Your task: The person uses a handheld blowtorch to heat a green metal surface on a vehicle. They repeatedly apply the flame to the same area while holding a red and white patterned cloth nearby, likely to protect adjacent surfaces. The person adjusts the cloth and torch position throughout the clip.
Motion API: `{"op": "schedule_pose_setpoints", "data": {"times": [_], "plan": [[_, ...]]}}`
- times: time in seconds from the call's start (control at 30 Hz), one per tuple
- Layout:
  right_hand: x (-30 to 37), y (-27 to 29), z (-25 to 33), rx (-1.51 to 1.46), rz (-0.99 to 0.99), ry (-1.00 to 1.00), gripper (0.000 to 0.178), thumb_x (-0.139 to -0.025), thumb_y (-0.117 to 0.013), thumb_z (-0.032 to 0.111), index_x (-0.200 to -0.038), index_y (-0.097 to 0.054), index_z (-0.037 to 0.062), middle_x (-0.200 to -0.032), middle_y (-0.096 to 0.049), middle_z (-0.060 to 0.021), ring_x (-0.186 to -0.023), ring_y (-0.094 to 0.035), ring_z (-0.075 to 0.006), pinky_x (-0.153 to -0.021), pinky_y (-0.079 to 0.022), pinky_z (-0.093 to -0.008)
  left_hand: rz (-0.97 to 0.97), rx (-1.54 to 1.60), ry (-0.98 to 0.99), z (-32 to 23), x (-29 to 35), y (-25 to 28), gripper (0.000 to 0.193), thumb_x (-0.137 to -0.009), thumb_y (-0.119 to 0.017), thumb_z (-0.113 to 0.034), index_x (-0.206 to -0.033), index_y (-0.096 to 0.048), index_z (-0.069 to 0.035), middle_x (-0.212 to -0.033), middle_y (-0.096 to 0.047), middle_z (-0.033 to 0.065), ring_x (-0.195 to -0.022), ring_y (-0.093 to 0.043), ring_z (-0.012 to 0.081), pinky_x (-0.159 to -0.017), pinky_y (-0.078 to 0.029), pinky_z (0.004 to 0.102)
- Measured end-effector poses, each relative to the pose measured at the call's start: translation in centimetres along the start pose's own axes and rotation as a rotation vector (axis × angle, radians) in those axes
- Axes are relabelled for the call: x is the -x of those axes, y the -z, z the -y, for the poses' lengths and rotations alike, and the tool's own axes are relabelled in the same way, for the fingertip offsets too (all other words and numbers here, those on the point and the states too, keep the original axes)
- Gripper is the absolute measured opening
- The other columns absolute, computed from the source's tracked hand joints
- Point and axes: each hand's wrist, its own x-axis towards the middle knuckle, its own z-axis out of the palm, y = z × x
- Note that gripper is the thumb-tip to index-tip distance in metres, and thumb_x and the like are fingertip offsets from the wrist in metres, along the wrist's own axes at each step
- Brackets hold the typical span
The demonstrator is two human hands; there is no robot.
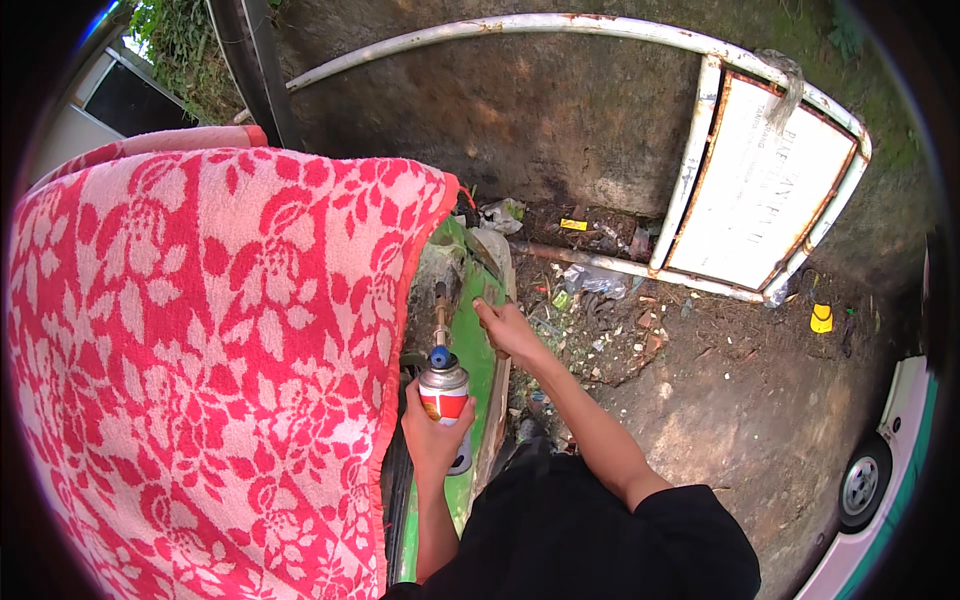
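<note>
In my left hand [433,432] is a gas torch [443,385], a red and white canister with a blue knob. Its metal nozzle points away from me, over the edge of a green painted panel [466,345]. Just to the right, my right hand [506,332] is closed at the panel's edge. Its thumb points toward the green surface, and whatever the fingers hold, if anything, is hidden. A grey, bare patch [440,262] shows on the panel near the nozzle tip.
A red and pink floral blanket [220,350] covers a large area at left. A white-framed sign [758,185] leans at the back right. Debris and plastic [597,281] litter the ground. At far right stands a vehicle with a visible wheel [863,484].
</note>
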Motion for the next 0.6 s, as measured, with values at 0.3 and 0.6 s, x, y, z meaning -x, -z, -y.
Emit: {"op": "schedule_pose_setpoints", "data": {"times": [0.3,0.6], "plan": [[-0.2,-0.2,-1.1,0.045,0.025,0.038,0.056,-0.105,-0.057,0.051,-0.07,-0.05,0.0074,-0.051,-0.037,0.0036,-0.038,-0.034,-0.0109,-0.037,-0.026,-0.0346,-0.073,0.001,0.004,-1.1,1.5,-1.3,0.061,-0.076,-0.091,-0.02,-0.121,-0.055,0.001,-0.097,-0.074,0.0186,-0.083,-0.075,0.0247,-0.076,-0.058,0.039],[1.5,0.0,-1.4,0.065,0.084,0.059,0.056,-0.106,-0.058,0.048,-0.07,-0.05,0.0062,-0.05,-0.035,0.0039,-0.036,-0.034,-0.0114,-0.038,-0.026,-0.0344,-0.1,-0.036,0.008,-1.4,2.7,-2.0,0.063,-0.075,-0.092,-0.022,-0.121,-0.055,0.0,-0.095,-0.074,0.0191,-0.081,-0.075,0.0282,-0.074,-0.058,0.0402]]}}
